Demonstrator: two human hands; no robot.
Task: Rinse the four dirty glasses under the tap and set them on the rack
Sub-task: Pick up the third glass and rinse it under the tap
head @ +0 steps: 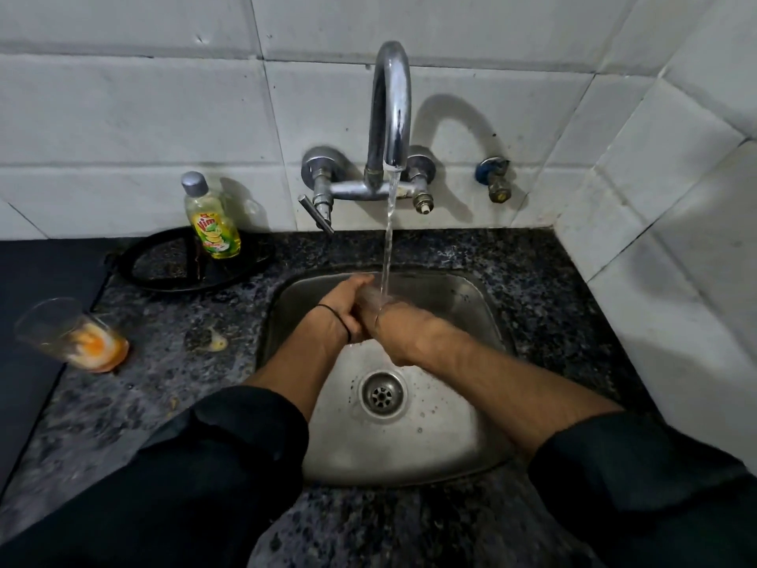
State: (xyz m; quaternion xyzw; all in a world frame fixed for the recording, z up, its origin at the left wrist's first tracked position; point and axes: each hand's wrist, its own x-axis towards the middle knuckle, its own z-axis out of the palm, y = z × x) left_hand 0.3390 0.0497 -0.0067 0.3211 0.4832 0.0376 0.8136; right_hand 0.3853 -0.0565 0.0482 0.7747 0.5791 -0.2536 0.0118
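Note:
Over the steel sink [471,297], a clear glass [375,299] sits in the stream falling from the chrome tap [391,116]. My left hand [348,301] grips the glass from the left, a black band on its wrist. My right hand [395,334] closes round it from the right and below. Most of the glass is hidden between the two hands. One dirty glass [69,334] with orange residue stands on the counter at the far left.
A yellow dish-soap bottle [211,219] stands on a round black wire trivet [192,260] left of the tap. A dark mat [32,321] covers the counter's left edge. An orange spill [217,342] marks the granite. The tiled wall closes in on the right.

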